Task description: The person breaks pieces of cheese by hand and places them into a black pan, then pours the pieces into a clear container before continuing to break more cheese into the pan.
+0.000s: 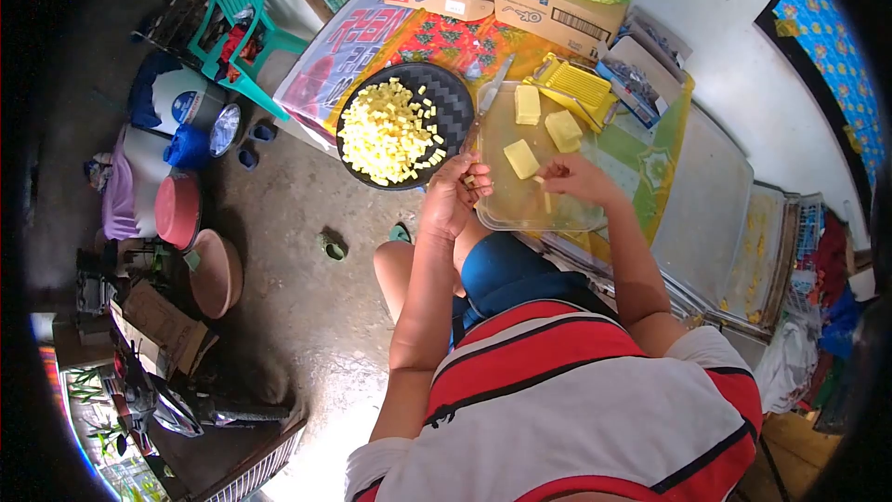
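Note:
My left hand (pixel 453 195) is palm up with curled fingers between the black round tray (pixel 455 98) and the clear plastic tray (pixel 492 214). Small yellow pieces show at its fingers. A pile of cut yellow pieces (pixel 386 130) covers much of the black tray. My right hand (pixel 578 177), over the clear tray, pinches a thin yellow strip (pixel 546 201). Beside it lies a flat yellow slab (pixel 521 159), with two stacks of slabs (pixel 527 104) (pixel 563 131) farther back. A knife (pixel 496 84) rests at the clear tray's left edge, its blade pointing away.
A yellow slotted plastic rack (pixel 570 88) stands behind the clear tray. Cardboard boxes (pixel 557 11) line the back of the table, and a small blue box (pixel 628 93) sits to the right. At left are a green chair (pixel 243 37) and basins (pixel 216 274) on the floor.

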Demonstrator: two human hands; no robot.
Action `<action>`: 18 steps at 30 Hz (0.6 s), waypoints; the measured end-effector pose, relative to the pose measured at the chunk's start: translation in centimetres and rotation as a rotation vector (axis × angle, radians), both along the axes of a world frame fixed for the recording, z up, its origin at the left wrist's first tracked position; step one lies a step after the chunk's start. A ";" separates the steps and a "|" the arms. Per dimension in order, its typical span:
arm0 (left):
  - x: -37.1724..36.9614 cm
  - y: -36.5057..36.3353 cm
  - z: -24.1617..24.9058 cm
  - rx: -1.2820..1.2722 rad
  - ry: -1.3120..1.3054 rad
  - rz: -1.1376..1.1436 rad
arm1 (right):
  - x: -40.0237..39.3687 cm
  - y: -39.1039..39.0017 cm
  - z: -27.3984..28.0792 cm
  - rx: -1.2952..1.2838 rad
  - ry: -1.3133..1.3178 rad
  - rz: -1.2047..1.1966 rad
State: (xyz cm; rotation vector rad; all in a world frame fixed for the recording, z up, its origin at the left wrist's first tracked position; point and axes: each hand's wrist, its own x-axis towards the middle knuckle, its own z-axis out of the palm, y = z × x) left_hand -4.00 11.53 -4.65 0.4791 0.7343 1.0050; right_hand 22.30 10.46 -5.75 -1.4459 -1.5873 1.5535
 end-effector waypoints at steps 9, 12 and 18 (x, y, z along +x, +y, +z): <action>1.6 0.3 2.0 0.109 0.183 -0.065 | -3.7 1.7 1.1 -0.369 0.934 -0.172; 2.5 1.1 2.1 0.259 0.299 -0.097 | -4.7 1.8 2.7 -0.293 0.855 -0.223; 3.0 1.3 2.0 0.413 0.202 -0.008 | -6.0 0.9 6.2 0.145 0.465 -0.167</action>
